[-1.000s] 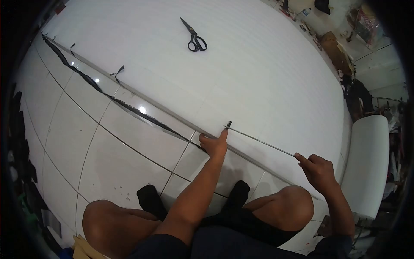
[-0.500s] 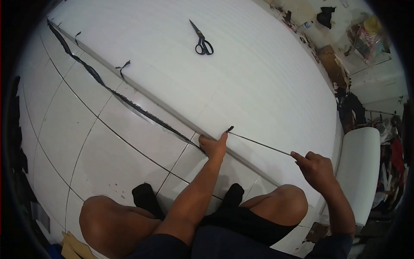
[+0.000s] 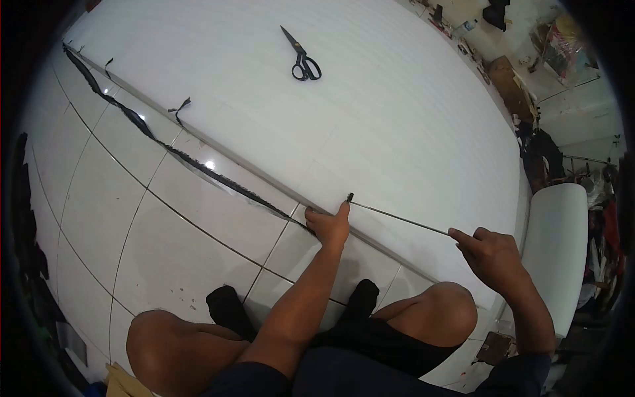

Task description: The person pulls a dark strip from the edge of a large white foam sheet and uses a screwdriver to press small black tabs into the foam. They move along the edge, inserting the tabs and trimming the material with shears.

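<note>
My left hand (image 3: 331,226) grips the near edge of a large white foam slab (image 3: 397,119), thumb on top and fingers against its side. At the thumb tip a small black tuft (image 3: 350,197) stands up from the surface. A long thin dark rod (image 3: 403,219) runs across the slab from that tuft to my right hand (image 3: 491,257), which is closed on its end with the index finger stretched along it. A long black strip (image 3: 218,176) hangs beside the slab and reaches the fingers of my left hand.
Black-handled scissors (image 3: 302,59) lie on the slab. Short black ties (image 3: 180,109) stick up along its left edge. A white roll (image 3: 557,258) stands at the right, near clutter by the wall. White floor tiles (image 3: 192,225) spread below, with my feet and knees close by.
My right hand has shifted slightly to the right with the rod. The black tuft at my left thumb looks shorter and more upright. The view has turned a little; the scissors stay put.
</note>
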